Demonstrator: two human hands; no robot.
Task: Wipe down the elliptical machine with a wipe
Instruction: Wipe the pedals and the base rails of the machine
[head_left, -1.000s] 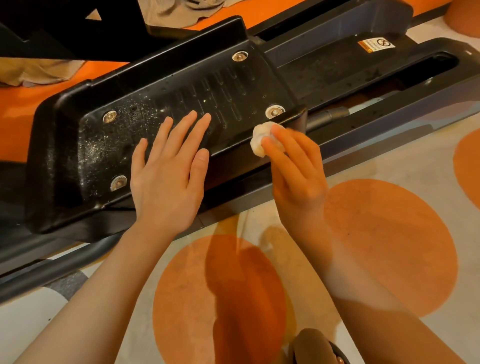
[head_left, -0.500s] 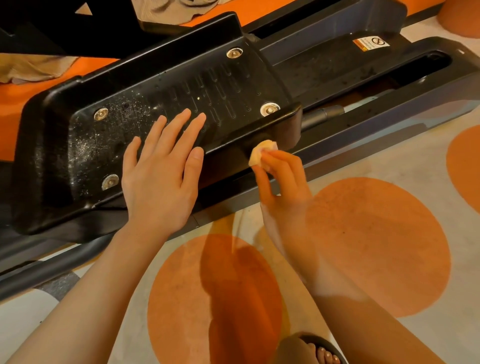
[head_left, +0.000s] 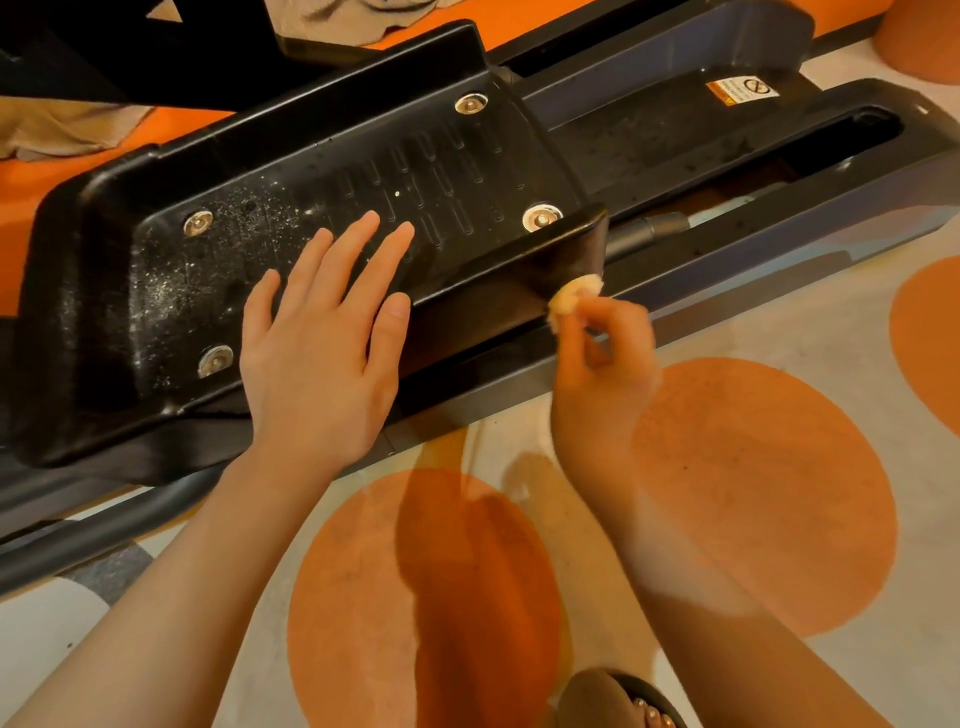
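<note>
Wipe (head_left: 574, 295) pinched at right fingertips (head_left: 582, 317)

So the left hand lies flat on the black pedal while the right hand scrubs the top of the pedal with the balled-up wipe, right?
Not quite. In the head view the right hand pinches the wipe against the pedal's near side wall at its corner, not its top. The left hand does lie flat on the pedal.

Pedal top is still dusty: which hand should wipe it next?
Right. The right hand already pinches the wipe at the pedal's near corner; the left hand lies flat on the pedal, holding nothing.
</note>
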